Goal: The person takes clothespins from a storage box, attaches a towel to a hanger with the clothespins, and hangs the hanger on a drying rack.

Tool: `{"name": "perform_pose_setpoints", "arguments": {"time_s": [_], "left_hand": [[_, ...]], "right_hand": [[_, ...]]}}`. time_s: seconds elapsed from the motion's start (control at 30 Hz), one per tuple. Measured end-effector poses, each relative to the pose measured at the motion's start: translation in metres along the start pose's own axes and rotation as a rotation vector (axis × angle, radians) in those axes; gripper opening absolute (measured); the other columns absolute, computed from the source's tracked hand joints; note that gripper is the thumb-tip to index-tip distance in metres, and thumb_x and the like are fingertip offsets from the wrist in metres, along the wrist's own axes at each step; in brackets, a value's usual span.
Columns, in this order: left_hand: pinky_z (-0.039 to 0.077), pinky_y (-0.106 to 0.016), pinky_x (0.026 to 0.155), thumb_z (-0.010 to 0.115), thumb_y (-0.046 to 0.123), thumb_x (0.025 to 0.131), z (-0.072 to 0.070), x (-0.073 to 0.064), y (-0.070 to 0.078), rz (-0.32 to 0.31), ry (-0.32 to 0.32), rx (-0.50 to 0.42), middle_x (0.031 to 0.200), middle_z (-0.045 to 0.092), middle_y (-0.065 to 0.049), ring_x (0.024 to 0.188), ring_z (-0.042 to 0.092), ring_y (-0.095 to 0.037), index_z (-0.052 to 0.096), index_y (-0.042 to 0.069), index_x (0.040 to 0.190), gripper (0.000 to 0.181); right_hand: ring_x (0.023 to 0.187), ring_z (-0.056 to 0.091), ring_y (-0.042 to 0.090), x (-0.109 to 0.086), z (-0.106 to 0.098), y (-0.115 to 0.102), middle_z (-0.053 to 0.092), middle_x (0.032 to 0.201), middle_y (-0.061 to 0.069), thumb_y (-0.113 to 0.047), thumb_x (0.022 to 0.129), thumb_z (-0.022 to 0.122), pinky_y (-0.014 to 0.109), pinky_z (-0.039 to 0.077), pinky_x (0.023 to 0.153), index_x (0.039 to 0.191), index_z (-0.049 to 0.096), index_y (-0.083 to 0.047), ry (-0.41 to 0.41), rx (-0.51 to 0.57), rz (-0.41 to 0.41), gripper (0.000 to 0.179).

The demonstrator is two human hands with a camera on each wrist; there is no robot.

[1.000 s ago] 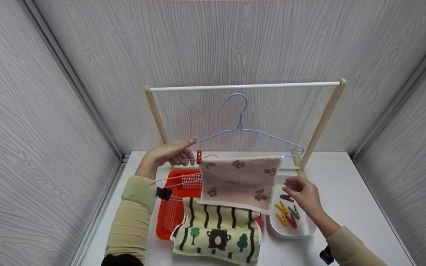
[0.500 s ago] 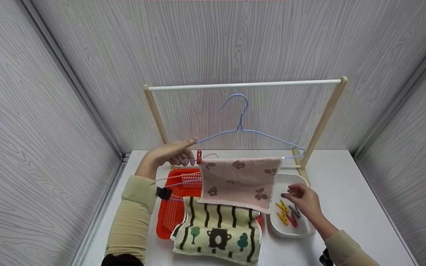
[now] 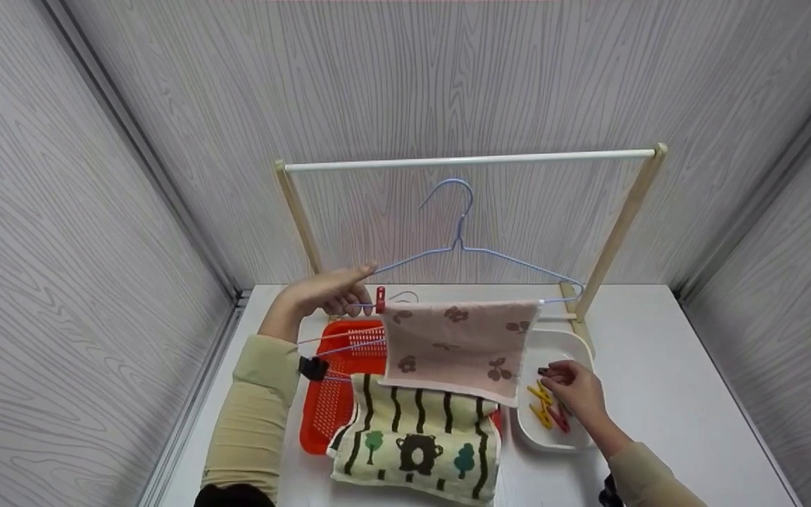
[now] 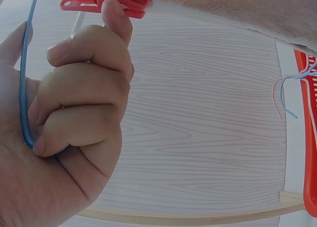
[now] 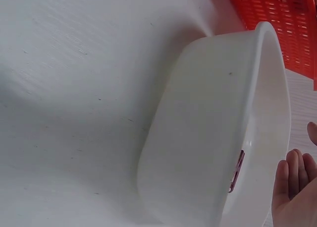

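Observation:
My left hand [image 3: 331,290] grips the left end of a blue wire hanger [image 3: 504,256], fingers curled around it. Its index finger [image 4: 118,21] reaches a red clothespin [image 3: 380,300], which clips the left corner of a pink flowered cloth [image 3: 458,345] over the hanger's lower bar. The cloth's right corner has no clip on it. My right hand [image 3: 580,391] is over the white tray [image 3: 539,442], overlapping a dark clothespin [image 3: 543,370] in the head view. In the right wrist view that dark clothespin [image 5: 237,171] shows inside the tray, apart from the fingers.
Yellow clothespins [image 3: 541,415] and a red clothespin [image 3: 558,418] lie in the tray. A red basket [image 3: 321,415] with more wire hangers stands left, a striped bear-print towel [image 3: 419,454] draped over its front. Behind stands a rack with a white rail [image 3: 476,160].
My right hand has moved down and slightly left over the tray, its fingertips now overlapping the dark clothespin. The left hand, hanger and pink cloth stay put.

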State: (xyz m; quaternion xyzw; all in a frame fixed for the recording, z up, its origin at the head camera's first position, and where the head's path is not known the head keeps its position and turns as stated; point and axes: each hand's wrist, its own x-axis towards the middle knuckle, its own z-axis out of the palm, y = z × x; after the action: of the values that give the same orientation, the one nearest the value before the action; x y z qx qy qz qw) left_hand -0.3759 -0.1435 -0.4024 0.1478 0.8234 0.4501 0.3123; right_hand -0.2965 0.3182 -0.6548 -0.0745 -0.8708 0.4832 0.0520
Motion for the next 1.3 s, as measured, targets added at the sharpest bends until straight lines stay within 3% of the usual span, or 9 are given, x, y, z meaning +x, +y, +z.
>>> {"name": "perform_pose_setpoints", "arguments": {"time_s": [0.37,0.5,0.9,1.0,1.13,1.3], "left_hand": [[0.037,-0.018,0.051,0.031,0.064,0.107,-0.001,-0.001,-0.001,-0.003,0.015,0.003,0.072,0.059,0.005,0.056,0.046,-0.002,0.070,0.005,0.093,0.073],[0.038,-0.018,0.051,0.030,0.063,0.108,0.000,-0.001,-0.001,-0.002,0.012,0.009,0.072,0.059,0.005,0.057,0.046,-0.003,0.070,0.005,0.094,0.072],[0.040,-0.018,0.052,0.031,0.062,0.109,0.000,-0.002,-0.003,-0.020,0.033,0.022,0.073,0.061,0.004,0.057,0.048,-0.004,0.071,0.004,0.097,0.071],[0.040,-0.018,0.052,0.030,0.061,0.109,0.000,-0.001,-0.003,-0.021,0.025,0.023,0.072,0.060,0.005,0.057,0.048,-0.003,0.071,0.002,0.097,0.073],[0.040,-0.017,0.052,0.030,0.062,0.108,0.001,0.000,-0.003,-0.019,0.026,0.020,0.072,0.060,0.005,0.056,0.049,-0.002,0.070,-0.002,0.100,0.075],[0.042,-0.018,0.053,0.031,0.062,0.109,0.000,0.000,-0.003,-0.020,0.021,0.030,0.073,0.061,0.005,0.058,0.050,-0.003,0.071,-0.002,0.102,0.076]], "right_hand": [[0.090,0.065,0.019,0.007,0.008,0.017,0.073,0.108,0.026,-0.007,0.089,0.083,0.018,0.049,0.073,0.118,0.069,0.009,-0.057,-0.077,0.045,0.036],[0.096,0.066,0.024,0.005,0.012,0.022,0.073,0.109,0.020,-0.010,0.089,0.083,0.023,0.051,0.078,0.121,0.070,0.006,-0.090,-0.121,0.077,0.038],[0.100,0.062,0.028,0.016,0.024,0.028,0.071,0.117,0.017,-0.019,0.089,0.085,0.048,0.054,0.096,0.130,0.067,0.002,-0.158,-0.276,0.169,0.049],[0.098,0.063,0.029,0.017,0.028,0.031,0.072,0.115,0.019,-0.017,0.087,0.085,0.052,0.054,0.098,0.126,0.068,0.006,-0.154,-0.284,0.135,0.048],[0.096,0.064,0.030,0.020,0.032,0.033,0.072,0.111,0.021,-0.013,0.085,0.085,0.055,0.054,0.099,0.120,0.070,0.009,-0.137,-0.278,0.091,0.044],[0.093,0.063,0.029,0.021,0.034,0.033,0.072,0.109,0.020,-0.013,0.084,0.086,0.052,0.055,0.095,0.116,0.070,0.007,-0.147,-0.273,0.127,0.041]]}}
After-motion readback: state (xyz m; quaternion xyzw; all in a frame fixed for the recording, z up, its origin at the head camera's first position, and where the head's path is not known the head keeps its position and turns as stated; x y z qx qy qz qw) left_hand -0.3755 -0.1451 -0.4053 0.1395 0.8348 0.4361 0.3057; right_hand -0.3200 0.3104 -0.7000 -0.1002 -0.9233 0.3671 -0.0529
